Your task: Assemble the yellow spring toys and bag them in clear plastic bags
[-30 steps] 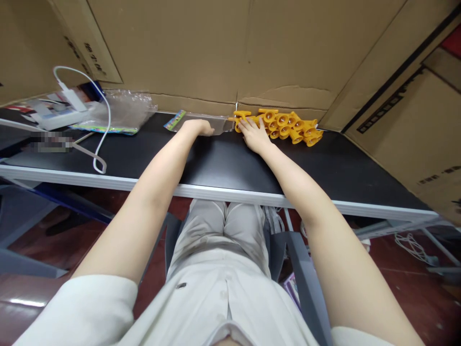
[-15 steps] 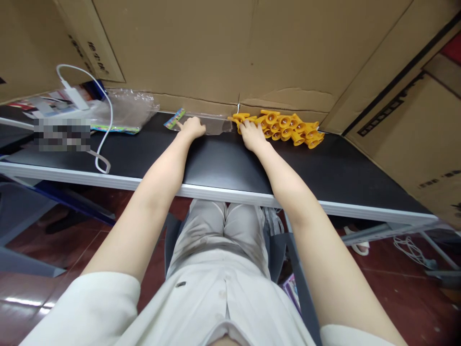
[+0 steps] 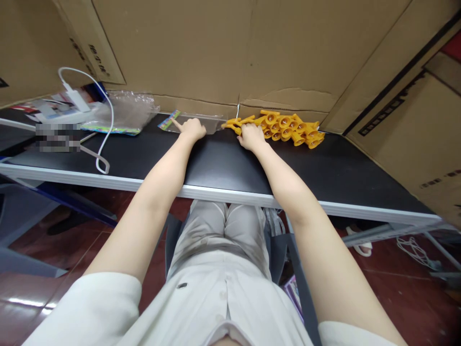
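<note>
My left hand (image 3: 193, 129) is on a flat clear plastic bag (image 3: 215, 124) with a colourful printed header (image 3: 169, 120). One finger sticks out towards the header while the others curl down on the bag. Beside the bag's right end, my right hand (image 3: 251, 137) is closed round some yellow horn-shaped plastic pieces (image 3: 233, 124), whose narrow ends point left and meet the bag's end. Its fingertips are partly hidden. More yellow horn-shaped pieces (image 3: 287, 129) lie stacked right of this hand, their round flared ends facing me.
A pile of clear bags (image 3: 124, 113) lies to the left on the black table (image 3: 226, 166). Nearby are a white charger with a looped cable (image 3: 113, 115) and papers. Cardboard (image 3: 201, 53) walls in the back and right side. The table's metal edge (image 3: 230, 194) runs before my lap.
My right hand has closed round the yellow pieces, and their narrow ends have moved left to the bag's end. The bag has slid slightly left under my left hand.
</note>
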Demonstrator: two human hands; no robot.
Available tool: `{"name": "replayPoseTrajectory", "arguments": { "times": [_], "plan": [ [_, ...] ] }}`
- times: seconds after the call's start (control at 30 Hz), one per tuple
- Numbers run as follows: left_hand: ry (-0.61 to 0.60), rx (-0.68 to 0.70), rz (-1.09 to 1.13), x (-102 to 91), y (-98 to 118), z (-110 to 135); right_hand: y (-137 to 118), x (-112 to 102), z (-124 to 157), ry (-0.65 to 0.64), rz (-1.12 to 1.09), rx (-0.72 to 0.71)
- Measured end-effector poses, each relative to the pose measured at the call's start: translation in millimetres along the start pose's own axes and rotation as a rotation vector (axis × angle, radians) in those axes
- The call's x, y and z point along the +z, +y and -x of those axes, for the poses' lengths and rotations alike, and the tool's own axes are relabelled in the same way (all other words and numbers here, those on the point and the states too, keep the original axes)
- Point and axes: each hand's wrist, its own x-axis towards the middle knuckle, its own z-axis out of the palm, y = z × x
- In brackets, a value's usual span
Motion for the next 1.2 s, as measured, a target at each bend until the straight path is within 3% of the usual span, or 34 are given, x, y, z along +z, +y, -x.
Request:
{"name": "replayPoseTrajectory", "arguments": {
  "times": [0.3,0.5,0.6,0.73,0.9,1.0,1.2],
  "plan": [
    [0.035,-0.059,0.047,2.7,-1.0,-4.3,-1.8,6.3,-2.5,0.072,-0.098,0.128],
    [-0.006,0.024,0.009,8.4,4.4,-3.3,1.7,7.6,-5.2,0.124,-0.257,0.247],
    [-0.047,0.035,-0.031,7.9,6.2,-1.5,8.9,11.4,-11.3,0.173,-0.433,0.304],
    [-0.090,0.058,-0.078,3.6,8.0,3.9,26.0,24.4,-23.0,0.249,-0.867,0.321],
    [-0.052,0.147,-0.026,3.1,11.5,6.8,40.7,36.5,-33.1,0.261,-1.225,0.333],
    [0.009,0.155,0.029,5.4,12.7,4.3,40.7,32.9,-33.4,0.275,-1.163,0.265],
    [0.172,0.186,0.165,8.9,10.1,-3.9,34.2,24.0,-27.6,0.234,-0.785,0.011]
  ]
}}
